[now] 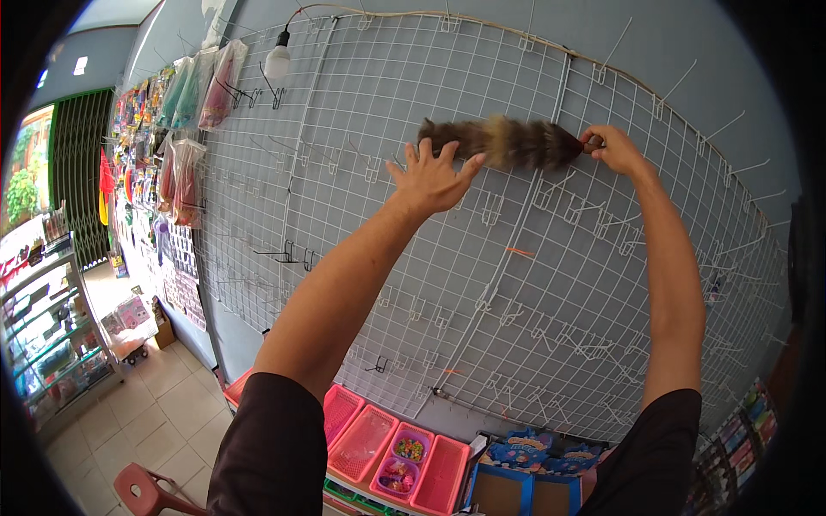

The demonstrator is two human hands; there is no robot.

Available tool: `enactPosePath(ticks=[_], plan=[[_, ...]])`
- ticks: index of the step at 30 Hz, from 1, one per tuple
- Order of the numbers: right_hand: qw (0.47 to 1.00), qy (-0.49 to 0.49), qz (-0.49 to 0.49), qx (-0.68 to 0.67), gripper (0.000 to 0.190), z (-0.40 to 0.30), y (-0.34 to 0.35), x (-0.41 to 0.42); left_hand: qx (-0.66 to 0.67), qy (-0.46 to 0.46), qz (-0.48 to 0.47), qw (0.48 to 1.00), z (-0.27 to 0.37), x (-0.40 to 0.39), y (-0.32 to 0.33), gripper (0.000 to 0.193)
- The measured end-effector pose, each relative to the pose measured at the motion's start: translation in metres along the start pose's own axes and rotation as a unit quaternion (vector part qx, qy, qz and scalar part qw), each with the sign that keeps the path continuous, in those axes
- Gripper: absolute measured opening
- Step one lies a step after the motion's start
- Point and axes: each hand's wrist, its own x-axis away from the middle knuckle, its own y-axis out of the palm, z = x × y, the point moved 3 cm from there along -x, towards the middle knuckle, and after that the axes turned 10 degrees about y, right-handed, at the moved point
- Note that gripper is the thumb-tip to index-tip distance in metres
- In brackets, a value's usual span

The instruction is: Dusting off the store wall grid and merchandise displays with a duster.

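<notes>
My right hand (613, 149) is closed around the handle end of a brown and tan feather duster (506, 143), raised in front of a white wire grid panel (413, 232) on the grey wall. The duster lies nearly level, its fluffy part pointing left. My left hand (435, 174) is spread open just below and over the left end of the feathers; whether it touches them or the grid cannot be told. White wire hooks (493, 209) hang in rows on the grid around both hands.
A light bulb (277, 61) hangs at the upper left. Bagged goods (222, 87) hang beside the grid. Below are pink plastic baskets (363, 445) and blue-edged boxes (500, 490). A red stool (139, 493) and a glass display case (77, 303) stand left. Hooks jut out at right.
</notes>
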Motion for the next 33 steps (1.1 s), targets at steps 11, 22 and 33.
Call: enactPosePath(ticks=[11,22,33], plan=[[0.988,-0.022,0.139,-0.064,0.029,-0.066,-0.008,0.024,-0.023,0.166,-0.016,0.986,0.039,-0.001,0.011,0.071],[0.983,-0.060,0.157,0.075,0.037,-0.113,0.108,0.132,0.034,0.183,0.191,0.964,0.017,0.011,-0.008,0.081],[0.981,-0.061,-0.017,-0.181,0.042,-0.089,0.128,0.132,-0.026,0.046,0.028,0.998,0.013,0.001,0.025,0.128]])
